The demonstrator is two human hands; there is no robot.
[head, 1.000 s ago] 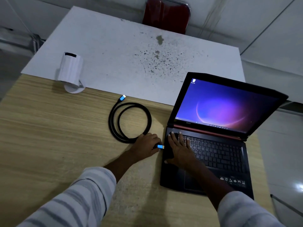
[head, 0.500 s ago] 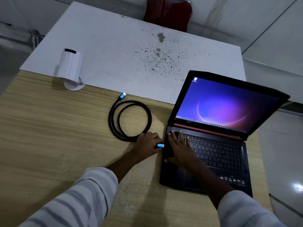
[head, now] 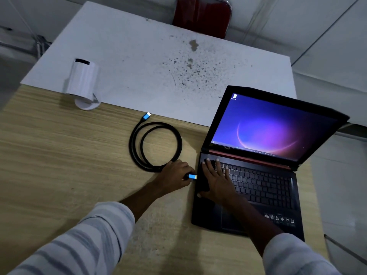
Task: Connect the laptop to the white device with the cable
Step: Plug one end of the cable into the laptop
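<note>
Head view: the left hand [head: 174, 175] reaches forward from a striped sleeve [head: 79, 241], forearm angled toward 1 o'clock, knuckles up, fingers pinched on the blue plug [head: 192, 177] of the black cable [head: 155, 145]. The plug's tip points toward 3 o'clock and sits just beside the laptop's [head: 258, 175] left edge; whether it has entered a port cannot be told. The right hand [head: 216, 181] lies flat and spread on the laptop's left palm rest and keys, fingers pointing to 12 o'clock, holding nothing, its forearm running back toward 5 o'clock. The laptop stands open at 3 o'clock on the wooden surface [head: 49, 155], screen lit purple. The cable lies coiled in a loop at the centre, touching the left hand at its near side, and its free plug [head: 146, 116] lies at the loop's 12 o'clock. The white device [head: 84, 82] stands at 10 o'clock on a round base, well apart from the cable, where the wood meets a white board [head: 139, 56].
</note>
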